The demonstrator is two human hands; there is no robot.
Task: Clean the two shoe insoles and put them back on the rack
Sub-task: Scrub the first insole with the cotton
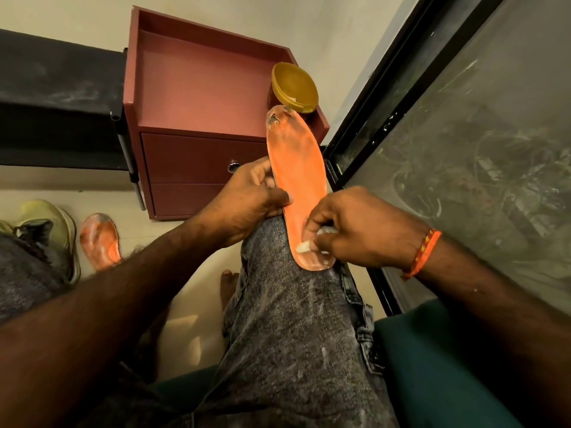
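An orange insole with a worn, dirty toe end lies lengthwise on my right knee in grey jeans. My left hand grips its left edge near the middle, thumb on top. My right hand pinches a small white wipe and presses it on the insole's heel end. A second orange insole, smeared with grey, lies on the floor at the left beside a pale shoe. A black rack shelf stands at the far left.
A maroon bedside cabinet with drawers stands ahead, with a yellow lidded jar on its right corner. A dark-framed window runs along the right. A green seat is under me. My bare foot rests on the floor.
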